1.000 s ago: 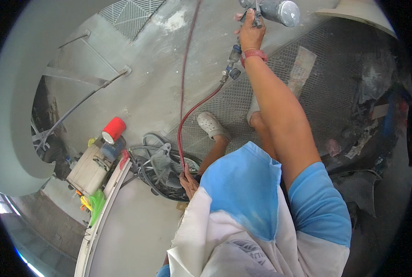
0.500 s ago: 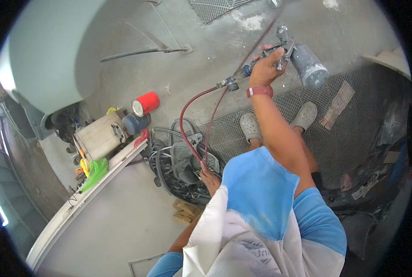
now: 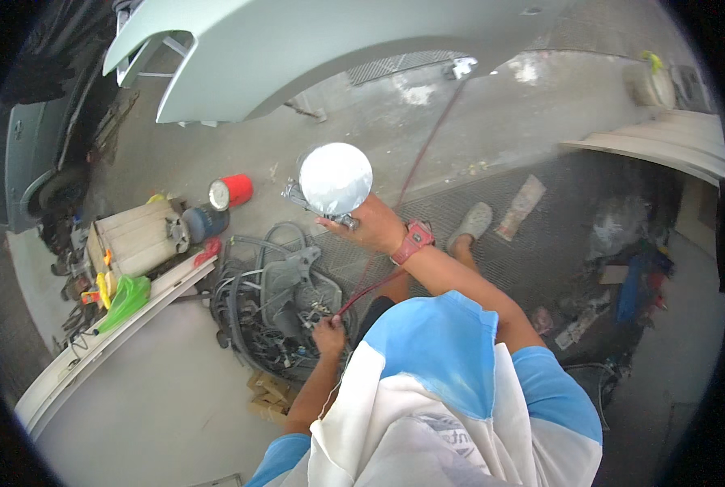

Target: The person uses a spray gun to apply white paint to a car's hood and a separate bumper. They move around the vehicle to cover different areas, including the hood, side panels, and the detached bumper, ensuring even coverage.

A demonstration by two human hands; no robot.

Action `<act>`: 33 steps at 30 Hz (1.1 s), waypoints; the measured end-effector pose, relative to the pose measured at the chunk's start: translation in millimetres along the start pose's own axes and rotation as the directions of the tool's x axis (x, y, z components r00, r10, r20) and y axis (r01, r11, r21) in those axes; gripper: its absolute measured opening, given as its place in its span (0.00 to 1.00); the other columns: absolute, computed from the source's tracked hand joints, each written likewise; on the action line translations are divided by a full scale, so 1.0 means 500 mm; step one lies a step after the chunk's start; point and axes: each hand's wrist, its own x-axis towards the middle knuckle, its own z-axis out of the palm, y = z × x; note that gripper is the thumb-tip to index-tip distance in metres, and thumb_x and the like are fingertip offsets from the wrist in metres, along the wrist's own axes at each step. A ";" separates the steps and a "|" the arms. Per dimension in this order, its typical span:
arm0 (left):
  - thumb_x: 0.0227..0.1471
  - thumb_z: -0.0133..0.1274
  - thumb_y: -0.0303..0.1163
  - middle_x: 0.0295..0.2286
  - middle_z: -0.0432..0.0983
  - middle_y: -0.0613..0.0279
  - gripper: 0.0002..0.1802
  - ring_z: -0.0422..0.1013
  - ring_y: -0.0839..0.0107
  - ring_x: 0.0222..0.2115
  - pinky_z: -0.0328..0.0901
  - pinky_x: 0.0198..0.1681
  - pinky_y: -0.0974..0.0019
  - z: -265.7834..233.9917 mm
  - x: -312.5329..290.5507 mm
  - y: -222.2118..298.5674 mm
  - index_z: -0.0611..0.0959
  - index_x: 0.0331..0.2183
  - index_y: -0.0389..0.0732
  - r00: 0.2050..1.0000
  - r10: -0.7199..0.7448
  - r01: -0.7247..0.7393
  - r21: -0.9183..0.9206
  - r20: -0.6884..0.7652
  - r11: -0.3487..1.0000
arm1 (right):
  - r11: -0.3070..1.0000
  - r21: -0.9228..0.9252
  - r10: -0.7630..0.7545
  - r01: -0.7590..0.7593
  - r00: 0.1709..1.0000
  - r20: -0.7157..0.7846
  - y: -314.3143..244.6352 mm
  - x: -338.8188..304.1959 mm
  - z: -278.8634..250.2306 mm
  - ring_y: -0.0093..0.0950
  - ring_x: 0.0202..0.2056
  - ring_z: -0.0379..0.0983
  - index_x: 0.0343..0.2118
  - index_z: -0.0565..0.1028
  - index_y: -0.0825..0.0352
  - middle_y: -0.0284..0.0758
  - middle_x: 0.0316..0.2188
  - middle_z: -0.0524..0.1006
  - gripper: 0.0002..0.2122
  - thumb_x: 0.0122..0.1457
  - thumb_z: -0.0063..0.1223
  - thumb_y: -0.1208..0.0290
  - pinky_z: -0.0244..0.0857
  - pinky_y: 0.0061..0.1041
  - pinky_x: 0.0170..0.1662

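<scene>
My right hand (image 3: 372,226) is closed around a paint spray gun (image 3: 296,193), just short of a pale green curved car panel (image 3: 216,61). The gun's round cup (image 3: 336,177) faces up, its whitish top hiding most of the gun body and my fingers. Lower and to the left, my left hand (image 3: 328,334) grips the dark red air hose (image 3: 366,290), which runs up toward my right arm. Beneath that hand lies a heap of coiled grey hoses and dark parts (image 3: 289,284) on the floor.
On the left lie a red can (image 3: 231,192), a blue container (image 3: 206,221), a beige box (image 3: 139,238) and a green bag (image 3: 127,302) beside a large white panel (image 3: 159,357). Grating (image 3: 452,211) covers the floor by my feet. Another hose (image 3: 435,134) trails across the floor.
My right hand has swung the spray gun leftward, and its cup now points up. My left hand has shifted back a little with the hose. The view has turned, showing more of the green panel.
</scene>
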 end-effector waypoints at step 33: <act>0.66 0.55 0.41 0.43 0.80 0.44 0.16 0.74 0.43 0.47 0.67 0.53 0.47 -0.330 -0.137 0.073 0.82 0.44 0.37 0.814 0.567 -0.576 -0.306 -0.128 0.758 | 0.925 0.148 0.350 -0.349 0.936 0.021 -0.723 0.461 -0.285 0.28 0.22 0.81 0.42 0.80 0.75 0.40 0.28 0.84 0.25 0.71 0.54 0.50 0.73 0.26 0.22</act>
